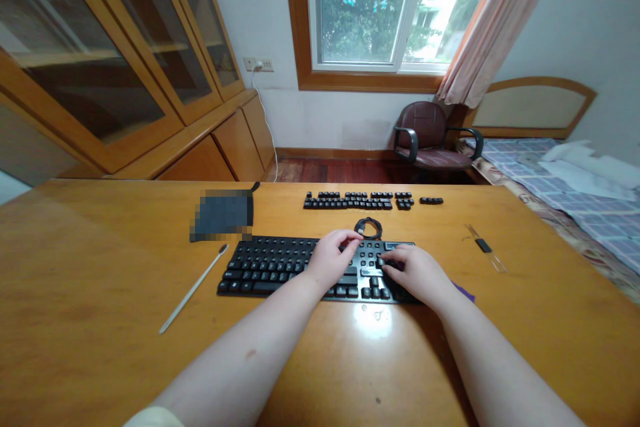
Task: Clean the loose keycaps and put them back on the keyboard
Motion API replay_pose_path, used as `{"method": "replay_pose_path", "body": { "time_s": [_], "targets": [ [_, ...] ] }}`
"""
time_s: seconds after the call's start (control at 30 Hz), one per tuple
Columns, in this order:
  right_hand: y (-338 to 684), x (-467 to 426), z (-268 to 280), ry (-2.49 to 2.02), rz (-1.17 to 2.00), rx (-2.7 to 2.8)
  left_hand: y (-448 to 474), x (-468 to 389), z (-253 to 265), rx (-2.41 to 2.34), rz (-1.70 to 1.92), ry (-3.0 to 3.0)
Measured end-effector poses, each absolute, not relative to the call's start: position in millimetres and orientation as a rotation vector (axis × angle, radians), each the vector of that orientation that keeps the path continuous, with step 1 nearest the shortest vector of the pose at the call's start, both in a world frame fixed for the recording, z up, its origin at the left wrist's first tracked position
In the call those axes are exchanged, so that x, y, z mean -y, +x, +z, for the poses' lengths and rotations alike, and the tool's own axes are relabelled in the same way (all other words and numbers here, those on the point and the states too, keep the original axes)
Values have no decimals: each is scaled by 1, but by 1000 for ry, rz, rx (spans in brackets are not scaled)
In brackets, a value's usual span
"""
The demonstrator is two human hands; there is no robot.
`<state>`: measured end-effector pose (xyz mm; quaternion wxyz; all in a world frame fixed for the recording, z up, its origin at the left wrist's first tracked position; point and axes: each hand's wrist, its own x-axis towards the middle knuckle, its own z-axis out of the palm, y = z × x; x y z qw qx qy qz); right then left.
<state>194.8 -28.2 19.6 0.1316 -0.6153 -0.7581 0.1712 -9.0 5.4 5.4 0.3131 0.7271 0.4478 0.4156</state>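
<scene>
A long black plastic keyboard is laid flat on the yellow-brown wooden bench, across the centre of the frame. Its stripping of caps appears to be partly done: small black plastic keycaps are set out in rows above it, in the upper centre right of the frame, and bare key posts are exposed along the upper part of the board and right of its middle. Caps are still seated in the lower rows, so a good share seems to be left; the number pad is largely hidden.

The left hand is held over the board right of its middle, with fingers bent and tips close together; whether anything is pinched cannot be told. The fingers of the right hand are placed at the keys by the number pad; a firm grasp cannot be confirmed.

No brand can be read. The key legends are too small to be made out, and any label on the dark grey fabric pouch, left of centre, is masked by pixelation.
</scene>
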Motion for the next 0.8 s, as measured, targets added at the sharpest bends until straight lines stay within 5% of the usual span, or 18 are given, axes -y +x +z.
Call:
{"method": "replay_pose_path", "body": {
  "time_s": [0.8],
  "targets": [
    [184, 25, 14, -1865, 442, 2053, -11, -7, 5, -1200, 1090, 1972]
  ]
}}
